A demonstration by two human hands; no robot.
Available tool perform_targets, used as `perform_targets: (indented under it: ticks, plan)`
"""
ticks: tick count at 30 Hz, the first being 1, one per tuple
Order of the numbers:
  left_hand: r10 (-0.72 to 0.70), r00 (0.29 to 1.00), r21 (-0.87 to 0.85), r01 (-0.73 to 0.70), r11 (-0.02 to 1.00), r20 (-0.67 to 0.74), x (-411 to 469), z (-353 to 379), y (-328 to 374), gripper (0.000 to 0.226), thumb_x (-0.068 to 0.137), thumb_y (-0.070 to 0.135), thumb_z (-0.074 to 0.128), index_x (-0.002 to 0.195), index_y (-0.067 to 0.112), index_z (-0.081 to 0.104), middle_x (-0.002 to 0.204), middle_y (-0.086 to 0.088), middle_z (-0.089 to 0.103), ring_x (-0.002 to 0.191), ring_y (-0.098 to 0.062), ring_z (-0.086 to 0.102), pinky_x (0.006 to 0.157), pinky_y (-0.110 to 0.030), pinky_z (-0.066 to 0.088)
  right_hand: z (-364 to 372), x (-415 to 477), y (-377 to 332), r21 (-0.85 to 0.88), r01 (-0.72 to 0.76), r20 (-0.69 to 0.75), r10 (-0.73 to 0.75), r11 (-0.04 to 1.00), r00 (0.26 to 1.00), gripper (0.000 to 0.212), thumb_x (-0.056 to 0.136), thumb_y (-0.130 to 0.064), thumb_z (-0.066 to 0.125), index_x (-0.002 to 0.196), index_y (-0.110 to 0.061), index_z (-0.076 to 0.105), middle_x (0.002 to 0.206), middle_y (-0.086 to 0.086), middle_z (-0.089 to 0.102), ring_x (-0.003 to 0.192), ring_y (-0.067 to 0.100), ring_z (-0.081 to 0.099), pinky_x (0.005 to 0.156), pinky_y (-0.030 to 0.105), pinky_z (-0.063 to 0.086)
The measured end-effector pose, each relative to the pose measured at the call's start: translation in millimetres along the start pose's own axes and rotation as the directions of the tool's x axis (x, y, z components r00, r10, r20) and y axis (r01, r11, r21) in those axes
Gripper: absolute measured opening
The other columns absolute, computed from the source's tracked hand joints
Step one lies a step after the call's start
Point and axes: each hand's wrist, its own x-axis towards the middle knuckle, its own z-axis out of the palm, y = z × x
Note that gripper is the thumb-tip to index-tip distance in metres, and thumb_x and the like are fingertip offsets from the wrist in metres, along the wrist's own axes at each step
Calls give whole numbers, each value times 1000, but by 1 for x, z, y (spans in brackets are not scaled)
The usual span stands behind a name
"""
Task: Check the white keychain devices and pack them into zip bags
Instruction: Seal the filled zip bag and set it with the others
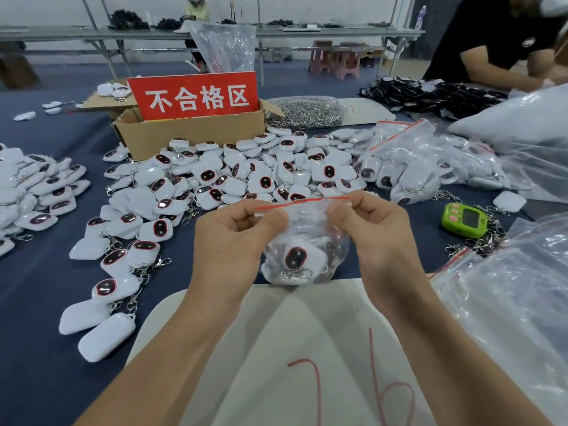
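A clear zip bag (307, 229) with a red seal strip hangs between my hands above the table's near edge. Inside it lie white keychain devices (299, 259) with dark oval faces and metal clasps. My left hand (233, 238) pinches the left end of the seal strip. My right hand (375, 229) pinches the right end. A large heap of loose white keychain devices (233, 176) covers the dark blue table beyond the bag, and more lie to the left (40, 189) and near left (107, 302).
A cardboard box (190, 133) with a red sign stands behind the heap. Filled zip bags (430, 167) pile at the right, beside a green timer (464, 219). A bag of metal rings (304, 112) lies behind. Another person (498, 41) works at the far right. A white sheet (307, 348) lies under my arms.
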Motion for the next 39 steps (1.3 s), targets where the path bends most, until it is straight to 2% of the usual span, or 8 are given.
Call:
perform_targets:
  ticks: [6,10,13,17,24,29,34,39]
  plan:
    - [-2,998,-35,0,999,-67,2,1,-1,28,85,2,76,71,26,81,72,2,76,65,-6,67,64,-14,52,-1,0,-3,16,-46,11,46,999,999,7,87,-7,74,92,-5,77,80,8,77,74,15,71,69,21,55]
    - [-26,998,-67,22,998,-57,1,1,-1,25,88,6,74,70,23,78,72,0,76,64,-7,65,63,-17,53,1,0,-3,-35,-37,-6,37,999,999,11,91,2,69,82,-3,74,66,6,71,59,12,63,60,19,51]
    - [-26,1000,-64,26,998,14,-2,2,-1,10,80,14,80,77,23,81,81,-2,79,70,-10,71,64,-19,55,1,0,-3,-32,-34,-18,34,999,999,11,90,4,69,82,-1,74,63,5,69,56,11,62,58,18,49]
    - [2,999,-41,0,999,45,-4,4,-2,12,74,22,81,81,32,84,88,1,80,81,-11,75,71,-20,56,3,-1,-3,-37,-35,-11,35,999,999,14,90,4,69,79,-4,73,62,4,68,54,10,59,57,18,49]
    - [-7,999,-65,9,998,40,-5,3,-1,17,77,16,85,83,31,84,91,0,81,86,-15,77,73,-23,58,-1,0,0,-50,-31,-26,30,998,999,6,89,-4,74,85,0,76,65,4,73,60,11,66,59,20,53]
    - [-75,996,-117,81,990,52,-5,3,0,18,69,27,84,87,26,85,93,-3,81,88,-18,78,72,-22,58,-3,1,1,-62,-40,-49,37,997,998,11,85,-10,80,82,0,78,70,13,76,62,17,69,60,27,57]
    - [-45,996,-96,52,994,76,-5,3,-1,15,82,7,81,89,20,85,93,-6,81,88,-19,78,72,-22,57,-3,1,1,-55,-32,-24,31,998,999,15,85,-10,78,83,4,77,73,15,76,62,16,69,60,24,56]
    - [-52,997,-111,57,992,50,-5,3,-2,12,78,10,83,87,18,85,91,-7,80,84,-20,78,71,-24,58,-1,0,-1,-90,-36,15,37,995,999,24,85,-17,81,87,6,75,79,23,75,70,28,69,68,38,57]
